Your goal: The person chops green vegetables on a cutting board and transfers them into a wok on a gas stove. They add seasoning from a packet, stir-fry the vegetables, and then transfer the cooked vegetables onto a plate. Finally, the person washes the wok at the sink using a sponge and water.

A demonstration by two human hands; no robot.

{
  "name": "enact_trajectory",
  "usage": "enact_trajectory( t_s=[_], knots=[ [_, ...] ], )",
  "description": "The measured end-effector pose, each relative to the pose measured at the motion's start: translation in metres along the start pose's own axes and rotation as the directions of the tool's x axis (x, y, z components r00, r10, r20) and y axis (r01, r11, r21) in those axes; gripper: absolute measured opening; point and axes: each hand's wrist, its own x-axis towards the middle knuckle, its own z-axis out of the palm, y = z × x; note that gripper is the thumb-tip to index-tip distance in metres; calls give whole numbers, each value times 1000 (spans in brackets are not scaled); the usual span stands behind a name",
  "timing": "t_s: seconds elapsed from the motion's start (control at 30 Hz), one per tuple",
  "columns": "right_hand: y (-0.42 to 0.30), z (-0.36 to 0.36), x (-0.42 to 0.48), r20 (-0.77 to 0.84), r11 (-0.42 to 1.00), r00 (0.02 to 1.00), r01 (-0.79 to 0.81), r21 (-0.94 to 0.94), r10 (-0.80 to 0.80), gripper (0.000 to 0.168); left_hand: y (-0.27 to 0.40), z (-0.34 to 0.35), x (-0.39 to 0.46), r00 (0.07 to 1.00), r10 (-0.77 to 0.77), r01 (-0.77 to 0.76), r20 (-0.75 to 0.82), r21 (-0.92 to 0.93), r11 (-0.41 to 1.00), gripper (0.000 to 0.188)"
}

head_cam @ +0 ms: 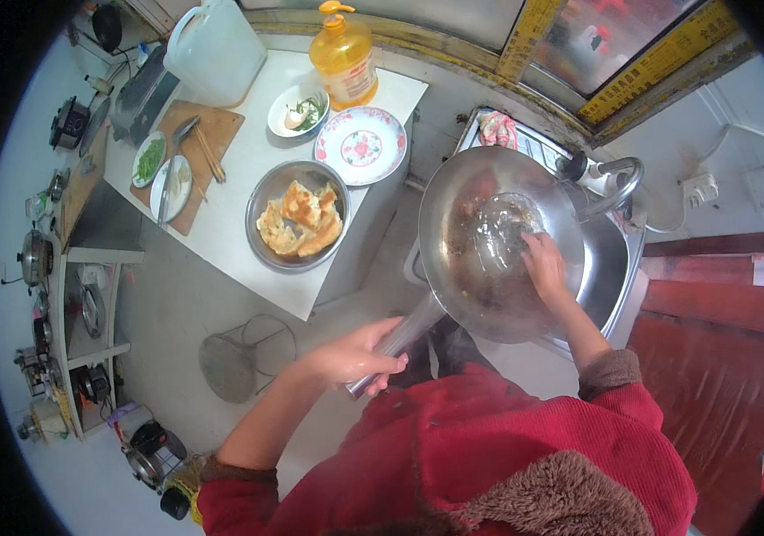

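Note:
A large metal wok (449, 248) with water pooled in its bottom is held over the edge of the sink (606, 288). My left hand (362, 355) grips the wok's long metal handle (409, 328). Inside the wok, at the right edge of the water, is my right hand (544, 261), its fingers bent downward; whether they hold anything cannot be told. The faucet (623, 181) reaches in from beyond the wok's right rim.
The white table at the left bears a metal bowl of flatbread pieces (301, 214), a floral plate (360, 146), a bowl with egg (298, 110), a yellow pump bottle (344, 60) and a cutting board (221, 127). A stool (228, 365) stands on the floor.

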Motion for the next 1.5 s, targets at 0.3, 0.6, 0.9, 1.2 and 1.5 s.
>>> enact_trajectory(
  t_s=[0.3, 0.6, 0.9, 1.2, 1.5],
  knots=[
    [18, 7, 24, -67, 998, 996, 58, 30, -56, 41, 3, 6, -3, 999, 21, -24, -48, -55, 998, 75],
    [3, 77, 83, -354, 990, 930, -57, 132, 101, 33, -3, 8, -1, 996, 86, -89, -33, -91, 992, 77],
    [-50, 23, 2, 102, 917, 933, 310, 253, -344, 33, -7, 2, -1, 996, 79, -84, -42, -126, 988, 76],
    [19, 63, 72, -280, 994, 957, -48, 101, 75, 29, -6, 5, -1, 996, 81, -86, -42, -129, 988, 77],
    [-5, 49, 18, -18, 980, 982, 190, 60, -189, 29, -18, 2, -1, 993, 115, -117, -21, -145, 982, 74]
  ],
)
